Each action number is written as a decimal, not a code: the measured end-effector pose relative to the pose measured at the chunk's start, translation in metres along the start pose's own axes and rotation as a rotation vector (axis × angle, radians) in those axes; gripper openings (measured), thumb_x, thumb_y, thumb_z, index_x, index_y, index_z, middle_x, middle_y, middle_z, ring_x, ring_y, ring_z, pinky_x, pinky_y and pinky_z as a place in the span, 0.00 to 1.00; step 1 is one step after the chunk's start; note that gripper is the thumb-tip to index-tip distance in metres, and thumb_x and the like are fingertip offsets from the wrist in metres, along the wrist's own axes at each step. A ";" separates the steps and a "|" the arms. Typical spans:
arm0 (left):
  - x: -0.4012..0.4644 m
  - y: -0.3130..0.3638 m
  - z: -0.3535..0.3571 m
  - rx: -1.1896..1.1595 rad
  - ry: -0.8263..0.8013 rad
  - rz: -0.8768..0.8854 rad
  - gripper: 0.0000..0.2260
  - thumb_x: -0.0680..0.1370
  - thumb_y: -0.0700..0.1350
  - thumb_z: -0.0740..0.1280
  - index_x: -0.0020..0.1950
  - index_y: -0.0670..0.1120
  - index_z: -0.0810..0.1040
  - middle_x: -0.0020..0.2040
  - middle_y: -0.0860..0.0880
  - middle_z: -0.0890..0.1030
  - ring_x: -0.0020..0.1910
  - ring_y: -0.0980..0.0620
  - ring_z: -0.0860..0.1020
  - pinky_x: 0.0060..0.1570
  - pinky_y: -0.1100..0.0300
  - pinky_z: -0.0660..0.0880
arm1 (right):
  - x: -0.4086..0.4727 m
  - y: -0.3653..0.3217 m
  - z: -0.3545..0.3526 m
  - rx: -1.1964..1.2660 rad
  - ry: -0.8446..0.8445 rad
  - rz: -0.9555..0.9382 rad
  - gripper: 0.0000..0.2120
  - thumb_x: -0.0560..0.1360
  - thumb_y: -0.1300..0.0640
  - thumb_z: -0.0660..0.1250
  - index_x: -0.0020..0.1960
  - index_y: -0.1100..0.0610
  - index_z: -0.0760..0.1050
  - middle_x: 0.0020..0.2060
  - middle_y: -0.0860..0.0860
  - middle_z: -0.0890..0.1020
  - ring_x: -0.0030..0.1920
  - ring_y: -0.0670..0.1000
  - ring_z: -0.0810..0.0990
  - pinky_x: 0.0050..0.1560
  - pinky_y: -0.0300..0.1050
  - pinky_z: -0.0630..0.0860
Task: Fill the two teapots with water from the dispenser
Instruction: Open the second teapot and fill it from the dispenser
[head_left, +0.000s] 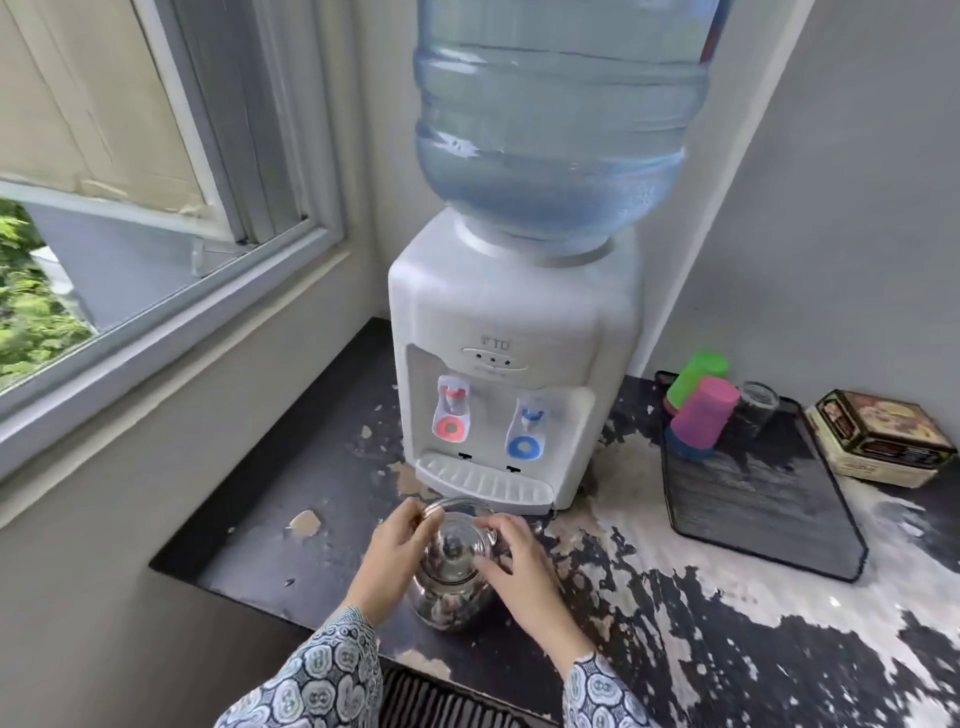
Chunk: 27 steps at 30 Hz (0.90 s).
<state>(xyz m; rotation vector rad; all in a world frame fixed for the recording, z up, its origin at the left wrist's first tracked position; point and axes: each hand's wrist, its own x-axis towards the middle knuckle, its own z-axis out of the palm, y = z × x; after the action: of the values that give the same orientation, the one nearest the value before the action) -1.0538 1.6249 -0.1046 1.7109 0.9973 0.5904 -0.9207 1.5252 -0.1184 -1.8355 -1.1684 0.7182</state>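
Nearest the camera, both hands are on a clear glass teapot (451, 569) that stands on the table (701, 639), just short of the dispenser's drip tray (483, 480). The left hand (395, 553) curls round the pot's left side near the rim, and the right hand (511, 558) has its fingers bent over the top right, seemingly on the lid or handle, though the glass makes the exact hold hard to read. Only one teapot is in view; where the second stands cannot be told. The risk from here lies in the glass itself: it looks smooth and may slip if lifted by the rim alone, and a loose lid could slide off when the pot is tilted. The pot also looks wider than the shallow tray, so set under the blue tap (525, 434) off-centre it could send water onto the table. Pressing the red tap (451, 413) by mistake might give hot water near bare fingers. The table is dark with its coating flaked away in large pale patches. Farther right lies a black mesh tray (758, 499) carrying pink and green cups (701, 410), with a printed tin (883, 436) beside it. The white dispenser (514, 322) bears a large blue bottle (556, 119), standing in a corner of grey walls with an open window (171, 244) to the left.
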 end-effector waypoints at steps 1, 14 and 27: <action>0.001 -0.001 -0.001 -0.015 -0.006 -0.010 0.11 0.77 0.50 0.62 0.41 0.44 0.73 0.35 0.49 0.77 0.32 0.59 0.72 0.35 0.65 0.70 | 0.000 0.000 0.004 0.005 0.021 0.002 0.18 0.72 0.59 0.69 0.59 0.48 0.71 0.56 0.35 0.67 0.61 0.41 0.70 0.67 0.46 0.68; 0.024 -0.014 -0.011 -0.044 0.012 -0.241 0.13 0.74 0.53 0.66 0.48 0.44 0.75 0.46 0.50 0.79 0.44 0.54 0.75 0.41 0.62 0.69 | -0.003 0.000 0.015 -0.115 -0.083 0.155 0.36 0.72 0.58 0.69 0.72 0.41 0.55 0.67 0.35 0.58 0.68 0.44 0.54 0.69 0.44 0.54; 0.031 -0.028 -0.009 -0.112 0.035 -0.281 0.08 0.75 0.45 0.68 0.52 0.48 0.73 0.56 0.47 0.77 0.55 0.49 0.74 0.54 0.58 0.68 | 0.005 -0.017 0.007 -0.270 -0.236 0.229 0.38 0.73 0.56 0.67 0.72 0.37 0.47 0.75 0.42 0.45 0.74 0.53 0.43 0.72 0.56 0.50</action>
<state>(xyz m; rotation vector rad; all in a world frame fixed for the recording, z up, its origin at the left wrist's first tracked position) -1.0537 1.6591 -0.1299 1.4351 1.1834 0.4839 -0.9324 1.5357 -0.1072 -2.1805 -1.2673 0.9666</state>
